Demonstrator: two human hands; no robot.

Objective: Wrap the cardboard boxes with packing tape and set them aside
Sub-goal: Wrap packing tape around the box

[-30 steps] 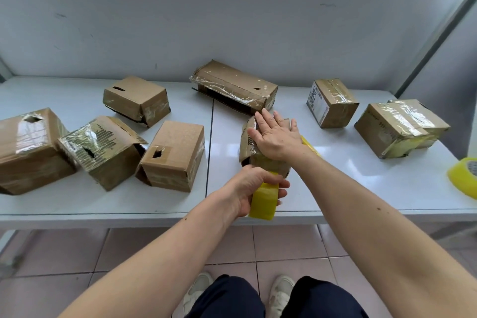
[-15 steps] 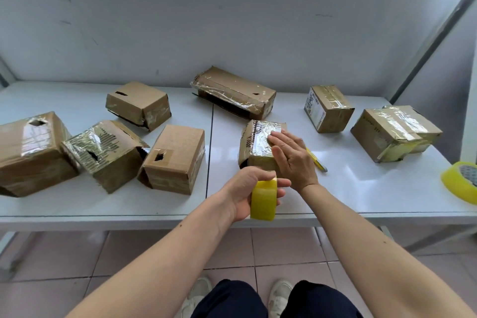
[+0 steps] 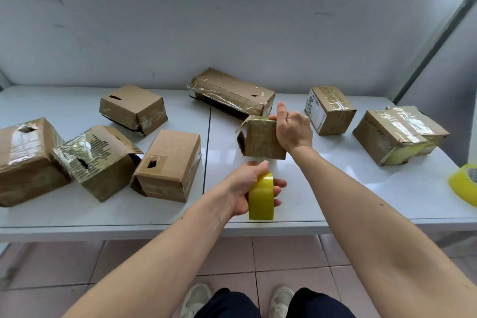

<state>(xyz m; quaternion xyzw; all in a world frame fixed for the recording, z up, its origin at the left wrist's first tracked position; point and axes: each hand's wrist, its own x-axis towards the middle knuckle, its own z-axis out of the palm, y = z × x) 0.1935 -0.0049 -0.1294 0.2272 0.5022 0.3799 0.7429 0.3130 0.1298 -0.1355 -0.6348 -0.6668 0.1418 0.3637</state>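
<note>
Box under wrap, a small brown cardboard carton, sat mid white worktop, right hand clamped on its right edge, likely steadying it. Left hand gripped the yellow packing tape roll just in front, probably tensioning the strip.

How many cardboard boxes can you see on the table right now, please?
8. Four lie at the left, a long one at the back, one in the right hand, and two at the right. The rightmost may hide another.
</note>
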